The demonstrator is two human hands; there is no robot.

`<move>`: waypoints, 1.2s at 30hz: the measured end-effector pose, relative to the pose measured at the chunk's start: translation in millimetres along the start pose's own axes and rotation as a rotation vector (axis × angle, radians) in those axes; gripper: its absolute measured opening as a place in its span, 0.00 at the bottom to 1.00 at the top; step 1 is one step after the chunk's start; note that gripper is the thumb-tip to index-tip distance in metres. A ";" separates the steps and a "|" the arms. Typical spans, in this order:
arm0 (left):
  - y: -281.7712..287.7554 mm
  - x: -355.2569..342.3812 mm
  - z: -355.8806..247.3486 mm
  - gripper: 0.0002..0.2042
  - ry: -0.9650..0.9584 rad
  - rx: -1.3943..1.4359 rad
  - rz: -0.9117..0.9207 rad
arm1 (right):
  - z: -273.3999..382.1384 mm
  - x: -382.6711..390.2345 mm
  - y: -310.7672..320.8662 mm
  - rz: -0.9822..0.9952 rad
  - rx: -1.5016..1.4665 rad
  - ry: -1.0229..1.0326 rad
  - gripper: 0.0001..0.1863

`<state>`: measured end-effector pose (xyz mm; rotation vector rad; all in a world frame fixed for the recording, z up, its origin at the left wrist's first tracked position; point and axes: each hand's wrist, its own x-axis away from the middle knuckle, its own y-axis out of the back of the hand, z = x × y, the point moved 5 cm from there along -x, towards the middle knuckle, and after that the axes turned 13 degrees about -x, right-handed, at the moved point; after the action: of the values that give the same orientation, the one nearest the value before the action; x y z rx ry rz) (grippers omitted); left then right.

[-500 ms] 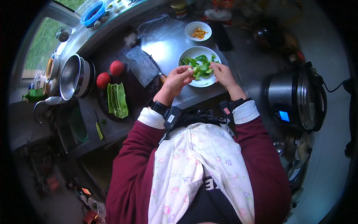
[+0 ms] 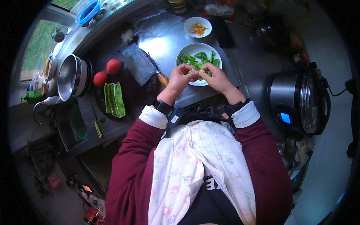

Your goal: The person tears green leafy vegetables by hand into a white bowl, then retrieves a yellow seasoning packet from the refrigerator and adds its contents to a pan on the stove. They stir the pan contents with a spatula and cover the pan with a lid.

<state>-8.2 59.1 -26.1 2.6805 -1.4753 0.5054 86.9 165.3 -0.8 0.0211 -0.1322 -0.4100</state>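
Over the near rim of a white plate (image 2: 181, 53), my left hand (image 2: 182, 77) and my right hand (image 2: 217, 79) meet with fingertips pinched on a small piece of green pepper (image 2: 195, 71). My fingers cover most of that piece. Torn green pepper pieces (image 2: 203, 57) lie on the plate. To the left, a cleaver (image 2: 138, 63) with a wooden handle rests across a dark round cutting board (image 2: 140, 99). A split-open green pepper (image 2: 114, 99) lies at the board's left side, beside two red tomatoes (image 2: 113, 66).
Behind the plate stands a small white bowl (image 2: 198, 27) with chopped orange-yellow bits. A metal pot (image 2: 70, 78) and the sink (image 2: 69, 122) are on the left. A rice cooker (image 2: 288, 99) occupies the right side. A green stem (image 2: 98, 129) lies near the sink.
My right hand has moved left from the plate's right side to meet my left hand. Both now pinch the pepper piece together.
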 end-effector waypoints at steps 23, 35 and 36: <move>5.4 7.2 -28.6 0.10 -0.142 -0.221 -0.072 | 11.9 -1.4 4.1 0.167 -1.023 -0.223 0.22; -5.4 16.4 -24.3 0.15 -0.216 -0.152 -0.121 | 25.3 7.2 -27.5 0.120 -0.436 -0.033 0.28; -5.5 16.2 -23.7 0.14 -0.205 -0.148 -0.117 | 25.4 7.8 -26.9 0.123 -0.438 -0.015 0.28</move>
<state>-1.8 53.4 1.8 2.7453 -1.3281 0.1124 79.9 137.7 24.0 -0.4199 -0.0558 -0.3095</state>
